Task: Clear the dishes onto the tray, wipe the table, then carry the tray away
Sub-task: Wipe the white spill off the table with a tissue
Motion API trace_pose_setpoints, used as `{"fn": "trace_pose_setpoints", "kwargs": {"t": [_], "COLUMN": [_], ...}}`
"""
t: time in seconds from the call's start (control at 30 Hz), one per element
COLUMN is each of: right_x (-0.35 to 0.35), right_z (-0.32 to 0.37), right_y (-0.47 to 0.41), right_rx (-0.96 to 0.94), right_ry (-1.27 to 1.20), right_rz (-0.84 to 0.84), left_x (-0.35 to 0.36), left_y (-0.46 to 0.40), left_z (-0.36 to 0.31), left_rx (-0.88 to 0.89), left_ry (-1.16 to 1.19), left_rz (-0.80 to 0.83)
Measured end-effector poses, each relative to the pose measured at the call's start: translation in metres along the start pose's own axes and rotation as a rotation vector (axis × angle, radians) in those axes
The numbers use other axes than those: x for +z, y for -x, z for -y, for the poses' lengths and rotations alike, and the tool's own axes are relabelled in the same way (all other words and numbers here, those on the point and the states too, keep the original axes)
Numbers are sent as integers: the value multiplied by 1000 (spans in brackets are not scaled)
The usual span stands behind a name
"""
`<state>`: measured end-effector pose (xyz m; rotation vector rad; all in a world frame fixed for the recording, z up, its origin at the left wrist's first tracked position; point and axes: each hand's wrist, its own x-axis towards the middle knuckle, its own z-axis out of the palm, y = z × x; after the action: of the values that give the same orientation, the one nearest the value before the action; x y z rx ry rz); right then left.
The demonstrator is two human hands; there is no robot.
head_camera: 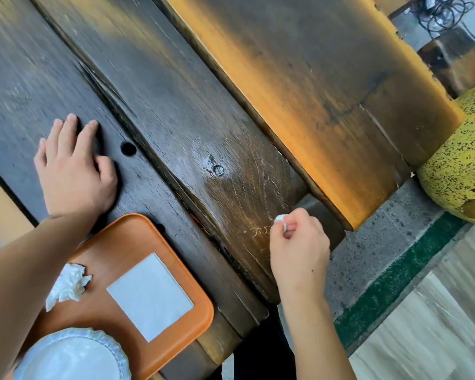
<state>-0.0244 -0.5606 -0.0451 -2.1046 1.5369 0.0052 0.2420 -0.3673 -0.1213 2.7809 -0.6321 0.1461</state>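
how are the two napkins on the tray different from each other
The crumpled napkin is balled up, ragged and lumpy; the flat napkin lies smooth, with straight edges and square corners. The crumpled one sits near the tray's left side, close to the plate; the flat one lies in the middle. Both are white and rest on the orange tray.

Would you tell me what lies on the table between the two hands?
Head view: bare dark wood between left hand and right hand, with only a whitish stain.

A single head-worn wide-angle view looks steeply down, close over the dark wooden worktop (176, 111), tilted so its planks run diagonally, with floor (436, 311) at the lower right.
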Motion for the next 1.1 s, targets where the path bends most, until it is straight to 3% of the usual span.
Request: {"fn": "trace_pose_setpoints", "kwargs": {"t": [0.13,0.4,0.67,0.83,1.1], "right_x": [-7,-27,11,-10,3], "right_z": [-6,-50,-3,-16,-15], "right_y": [2,25,25,1,-8], "right_rx": [-32,115,-24,-6,-158], "right_ry": [-46,36,-45,-134,-32], "right_rz": [9,13,-4,-79,-95], "left_x": [0,-3,-4,-4,-4], "left_y": [0,1,1,1,1], "left_z": [0,-2,-2,-3,-2], "left_rx": [7,-4,-7,-9,-5], "left_ry": [7,9,12,5,2], "left_rz": [1,5,16,15,10]}}
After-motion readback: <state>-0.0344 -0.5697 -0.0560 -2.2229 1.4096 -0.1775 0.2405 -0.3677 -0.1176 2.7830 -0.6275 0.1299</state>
